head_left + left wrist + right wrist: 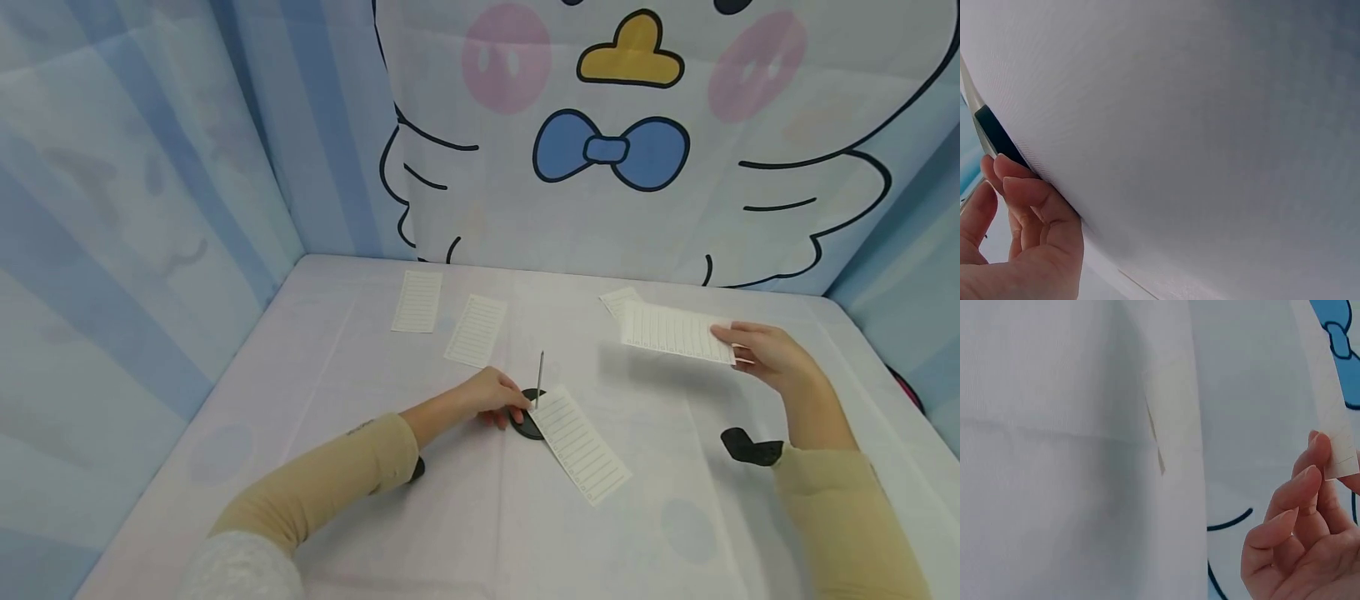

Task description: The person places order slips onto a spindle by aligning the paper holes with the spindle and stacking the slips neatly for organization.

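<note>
From my end, I'm watching the left hand (pixel 493 397) pinching a corner of the front slip (pixel 581 446) right beside the spike (pixel 541 371). That slip is slanting from the spike's black base (pixel 529 430) toward the near right side of the desk (pixel 465 525). The spike's foot is showing over the slip, close to the pinched corner, so I'm judging that it is passing through the paper; I'm not seeing a hole, so I cannot be sure.

The right hand (pixel 767 354) is gripping one end of the raised slip (pixel 671 332), thumb on top and fingers below, and its free end is reaching over the back slip (pixel 617 300).

To do this well, I'd be judging the step as a matter of settling paper at the spike: pressing flat and close around the metal rather than tugging at the corner, since so narrow a margin could be tearing. I'd be minding the fingertips too, as the tip is standing bare above them. With those fingers crowding the base, a sideways pull could be tipping it, so straight-down pressure is looking safer. For the right, a light hold would be sparing the slip a crease.
</note>
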